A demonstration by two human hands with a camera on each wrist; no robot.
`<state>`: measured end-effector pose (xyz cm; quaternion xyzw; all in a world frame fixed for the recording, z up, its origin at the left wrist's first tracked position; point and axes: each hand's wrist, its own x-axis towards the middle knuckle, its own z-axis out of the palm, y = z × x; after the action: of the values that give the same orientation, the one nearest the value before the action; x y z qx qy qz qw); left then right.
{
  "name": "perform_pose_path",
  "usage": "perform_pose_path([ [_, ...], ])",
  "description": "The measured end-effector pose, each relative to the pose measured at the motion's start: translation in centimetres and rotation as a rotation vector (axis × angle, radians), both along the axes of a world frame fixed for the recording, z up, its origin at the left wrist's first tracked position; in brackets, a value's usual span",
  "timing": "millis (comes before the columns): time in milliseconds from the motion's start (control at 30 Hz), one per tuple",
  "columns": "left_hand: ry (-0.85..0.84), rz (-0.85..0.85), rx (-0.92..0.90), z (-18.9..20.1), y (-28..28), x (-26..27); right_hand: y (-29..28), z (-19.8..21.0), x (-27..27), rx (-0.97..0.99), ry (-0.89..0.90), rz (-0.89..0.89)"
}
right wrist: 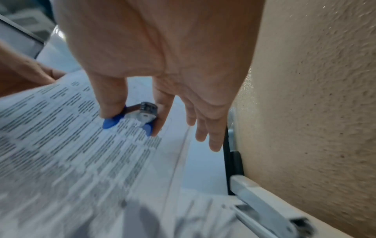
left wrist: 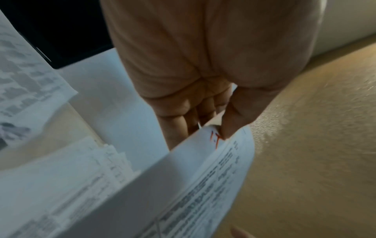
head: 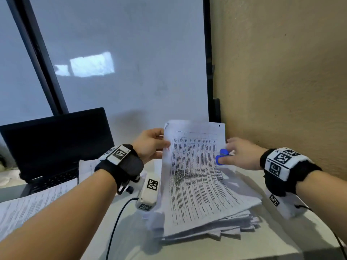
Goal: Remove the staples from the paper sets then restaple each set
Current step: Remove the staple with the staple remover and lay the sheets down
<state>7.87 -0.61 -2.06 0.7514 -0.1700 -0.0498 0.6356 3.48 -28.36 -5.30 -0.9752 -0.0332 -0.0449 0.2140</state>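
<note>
Head view: we pinch the paper set [head: 195, 171] top-left corner with our left hand [head: 150, 144], right hand [head: 242, 153] gripping the blue staple remover [head: 221, 156] at its right edge, corner lying leftward.

A black laptop [head: 54, 145] stands open on the desk beyond the left forearm, its screen dark. Just under the left wrist lies a small white box [head: 149, 192] printed with black square markers, and a dark cable [head: 116, 222] runs from it toward the near edge of the white desk [head: 253, 246]. Behind both hands rises a pale whiteboard [head: 122, 53] in a dark frame. A rough tan wall [head: 281, 72] closes in on the right hand's outer side.
</note>
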Motion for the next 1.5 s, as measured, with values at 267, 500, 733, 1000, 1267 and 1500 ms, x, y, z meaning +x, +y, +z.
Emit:
perform_pose_path([
  [267, -0.012, -0.127, -0.155, 2.8, -3.0, -6.2, 4.4, 5.5, -3.7, 0.149, -0.340, 0.103],
  [500, -0.079, -0.082, -0.161, 2.6, -3.6, -8.8, 6.5, 8.2, -6.7, -0.207, -0.535, 0.020],
  [733, -0.164, -0.011, -0.206, 2.3, -4.6, -9.8, 7.6, 9.2, -8.2, -0.431, -0.592, 0.035],
  [1000, -0.286, 0.048, -0.153, 1.0, -5.3, -8.8, 8.6, 9.2, -9.8, -0.465, -0.531, 0.006],
  [1267, -0.310, 0.036, -0.113, 0.5, -5.6, -9.4, 9.2, 9.2, -10.4, -0.533, -0.476, 0.010],
  [1500, -0.356, 0.053, -0.092, 0.5, -6.1, -9.4, 8.6, 9.2, -10.9, -0.511, -0.472, 0.053],
])
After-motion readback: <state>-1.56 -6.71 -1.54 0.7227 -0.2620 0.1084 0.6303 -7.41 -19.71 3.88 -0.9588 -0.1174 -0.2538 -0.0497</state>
